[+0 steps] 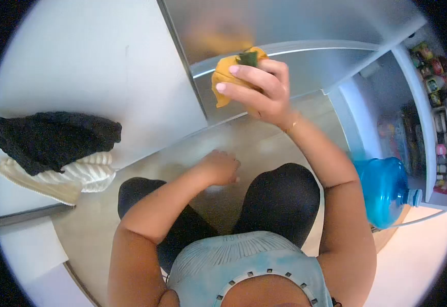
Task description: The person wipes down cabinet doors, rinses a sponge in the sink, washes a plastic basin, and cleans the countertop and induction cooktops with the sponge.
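My right hand (267, 89) is wrapped round a crumpled yellow cloth (224, 77) with a dark green patch (248, 59) at its upper end. It holds the cloth up at the lower part of a shiny grey appliance door (295, 69), close to a pale horizontal edge; whether the cloth touches the surface I cannot tell. A blurred yellow reflection shows in the panel above. My left hand (219, 168) hangs low between my knees, above the floor, with nothing visible in it. Its fingers are loosely bent and slightly apart, partly hidden under the back of the hand.
On the left, a black cloth (54, 140) and a cream ribbed cloth (88, 171) hang by a white panel (95, 61). A blue water jug (385, 192) lies on its side at right, below shelves with small packages (433, 77). Beige floor (280, 135) runs ahead of my knees.
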Tool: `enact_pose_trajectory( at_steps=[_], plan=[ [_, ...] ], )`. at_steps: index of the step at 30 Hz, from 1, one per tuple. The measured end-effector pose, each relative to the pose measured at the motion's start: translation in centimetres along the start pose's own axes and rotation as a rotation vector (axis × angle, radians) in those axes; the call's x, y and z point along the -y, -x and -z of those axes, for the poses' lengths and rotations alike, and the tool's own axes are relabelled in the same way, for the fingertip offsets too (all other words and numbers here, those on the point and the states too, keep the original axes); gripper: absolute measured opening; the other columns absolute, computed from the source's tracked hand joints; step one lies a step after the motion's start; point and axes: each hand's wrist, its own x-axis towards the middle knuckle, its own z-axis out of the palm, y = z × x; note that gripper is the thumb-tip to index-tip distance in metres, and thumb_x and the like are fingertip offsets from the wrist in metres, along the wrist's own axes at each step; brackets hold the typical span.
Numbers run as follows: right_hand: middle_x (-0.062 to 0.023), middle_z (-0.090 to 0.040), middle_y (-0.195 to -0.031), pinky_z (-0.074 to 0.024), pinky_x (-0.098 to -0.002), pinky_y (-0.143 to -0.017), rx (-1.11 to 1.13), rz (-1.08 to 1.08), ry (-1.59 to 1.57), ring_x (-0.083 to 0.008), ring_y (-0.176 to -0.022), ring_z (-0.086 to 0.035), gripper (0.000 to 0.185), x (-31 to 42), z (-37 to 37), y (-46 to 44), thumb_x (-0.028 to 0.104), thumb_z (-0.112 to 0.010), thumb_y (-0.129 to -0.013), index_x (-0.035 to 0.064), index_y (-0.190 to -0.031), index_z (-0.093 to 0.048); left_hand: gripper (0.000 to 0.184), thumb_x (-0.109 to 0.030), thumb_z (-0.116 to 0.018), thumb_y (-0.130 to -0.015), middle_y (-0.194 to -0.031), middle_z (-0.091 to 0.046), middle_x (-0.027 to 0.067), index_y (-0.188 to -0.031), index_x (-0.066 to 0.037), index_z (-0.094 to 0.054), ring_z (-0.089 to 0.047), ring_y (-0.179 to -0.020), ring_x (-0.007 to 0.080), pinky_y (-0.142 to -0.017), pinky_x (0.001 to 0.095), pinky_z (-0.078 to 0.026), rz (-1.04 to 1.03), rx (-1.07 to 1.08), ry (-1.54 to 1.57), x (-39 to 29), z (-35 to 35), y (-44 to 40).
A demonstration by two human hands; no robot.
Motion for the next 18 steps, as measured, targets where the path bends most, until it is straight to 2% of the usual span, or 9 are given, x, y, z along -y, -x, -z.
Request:
enact_pose_trajectory(
  at_steps=[5,7,9,10,12,13,15,16,18],
  plan=[
    [0.0076,-0.054,-0.106,-0.0481,-0.0242,-0.064,0.216,0.184,-0.024,-0.0121,-0.077,-0.05,0.041,0.6,-4.6,4.8,0.014,-0.057,-0.069,0.0268,-0.109,-0.06,0.041,-0.036,-0.062,-0.078,-0.105,-0.057,0.0133,-0.107,-0.008,-0.058,-0.055,-0.101,0.0313,-0.084,0.044,-0.044,0.011,0.044,-0.051,0.1,-0.1,-0.9],
    [0.0061,-0.053,-0.102,-0.0487,-0.0225,-0.062,0.271,0.17,-0.054,-0.0117,-0.076,-0.052,0.039,1.9,-6.4,9.0,0.015,-0.055,-0.073,0.0256,-0.11,-0.058,0.038,-0.035,-0.062,-0.078,-0.104,-0.058,0.0127,-0.104,-0.008,-0.058,-0.056,-0.1,0.0307,-0.083,0.044,-0.045,0.038,0.073,-0.049,-0.2,0.2,-1.0],
    [0.003,-0.053,-0.096,-0.0502,-0.0258,-0.062,0.558,0.143,-0.183,-0.0135,-0.079,-0.055,0.03,2.8,-8.1,14.5,0.018,-0.054,-0.075,0.0233,-0.105,-0.058,0.036,-0.034,-0.062,-0.078,-0.104,-0.058,0.0125,-0.103,-0.008,-0.059,-0.056,-0.099,0.0306,-0.083,0.0441,-0.045,0.031,0.063,-0.017,-0.2,0.0,-0.9],
    [0.003,-0.053,-0.096,-0.0502,-0.0258,-0.062,0.559,0.143,-0.184,-0.0135,-0.079,-0.055,0.03,3.0,-8.7,17.4,0.018,-0.054,-0.075,0.0233,-0.105,-0.058,0.035,-0.033,-0.062,-0.078,-0.103,-0.059,0.0122,-0.102,-0.008,-0.059,-0.057,-0.098,0.0305,-0.083,0.0442,-0.045,0.031,0.041,0.003,-0.1,0.0,-0.9],
    [-0.0017,-0.055,-0.093,-0.0511,-0.0309,-0.064,0.807,0.099,-0.224,-0.0182,-0.081,-0.058,0.022,3.0,-9.3,22.1,0.021,-0.053,-0.078,0.0178,-0.1,-0.057,0.036,-0.033,-0.062,-0.078,-0.103,-0.059,0.0121,-0.103,-0.008,-0.059,-0.057,-0.097,0.0303,-0.083,0.0442,-0.045,0.027,0.022,-0.027,0.0,-0.3,-0.9],
    [-0.0017,-0.055,-0.093,-0.0511,-0.0309,-0.064,0.804,0.089,-0.228,-0.0182,-0.081,-0.058,0.022,2.6,-9.5,23.2,0.021,-0.053,-0.078,0.0178,-0.1,-0.057,0.036,-0.033,-0.062,-0.078,-0.102,-0.059,0.0119,-0.104,-0.009,-0.058,-0.057,-0.097,0.0302,-0.082,0.0442,-0.045,0.015,0.01,-0.05,0.1,-0.6,-0.6],
    [-0.0057,-0.057,-0.095,-0.0509,-0.0362,-0.065,1.247,-0.265,-0.227,-0.0237,-0.08,-0.059,0.02,1.9,-8.6,25.5,0.021,-0.053,-0.079,0.0123,-0.096,-0.057,0.038,-0.032,-0.062,-0.078,-0.102,-0.059,0.0118,-0.107,-0.009,-0.057,-0.056,-0.098,0.03,-0.083,0.044,-0.044,-0.007,-0.014,0.015,-0.1,-0.8,0.1],
    [-0.0057,-0.057,-0.095,-0.0509,-0.0362,-0.065,1.255,-0.294,-0.208,-0.0237,-0.08,-0.059,0.02,1.1,-7.6,25.9,0.021,-0.053,-0.079,0.0123,-0.096,-0.057,0.04,-0.032,-0.062,-0.078,-0.102,-0.058,0.0117,-0.11,-0.009,-0.056,-0.055,-0.099,0.0299,-0.084,0.0439,-0.044,-0.024,-0.063,0.071,0.1,-0.4,0.1],
    [-0.0072,-0.057,-0.097,-0.0495,-0.0376,-0.069,1.543,-0.311,0.007,-0.0258,-0.085,-0.057,0.019,-0.7,-5.2,26.3,0.019,-0.053,-0.078,0.0099,-0.095,-0.058,0.041,-0.032,-0.062,-0.078,-0.102,-0.058,0.0118,-0.112,-0.009,-0.055,-0.055,-0.1,0.0298,-0.085,0.0437,-0.043,-0.021,-0.048,0.041,0.7,-0.4,0.3]
  ],
)
